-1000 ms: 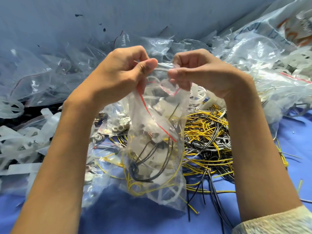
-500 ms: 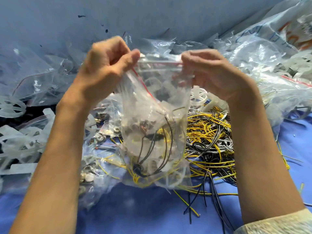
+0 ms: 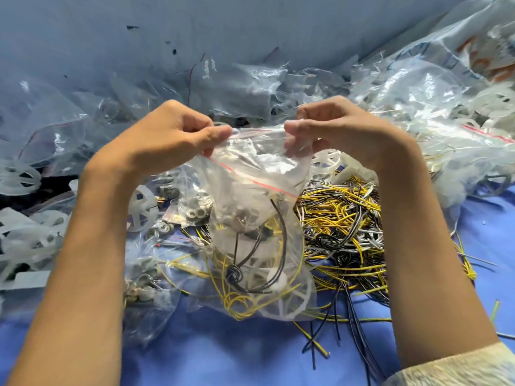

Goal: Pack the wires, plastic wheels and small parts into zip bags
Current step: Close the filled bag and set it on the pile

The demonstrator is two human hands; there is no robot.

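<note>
Transparent plastic forms the zip bag (image 3: 250, 218), which has a thin red line (image 3: 250, 179) that runs slantwise across its creased upper half. The bag hangs over the middle of the blue-covered counter (image 3: 223, 358). Whether its bottom rests on the counter cannot be told.

Contents, seen through the film:
- yellow wire (image 3: 239, 305), looped at the bottom;
- black wire (image 3: 237, 274), curved and knotted at mid-height;
- a translucent white spoked wheel (image 3: 289, 305) in the lower right corner;
- small grey parts (image 3: 239, 218) above the wires.

The left grip (image 3: 167, 135) pinches the top left corner of the bag between thumb and curled fingers. The right grip (image 3: 342, 129) pinches the top right corner in the same way. The mouth is stretched level between them.

A loose pile of yellow, black and white wires (image 3: 342, 218) lies just right of the bag, partly behind it. Another white wheel (image 3: 142, 207) and a bag of small ring-shaped parts (image 3: 195, 210) lie to its left. Clear bags (image 3: 250, 87) are heaped along the far edge of the counter.
</note>
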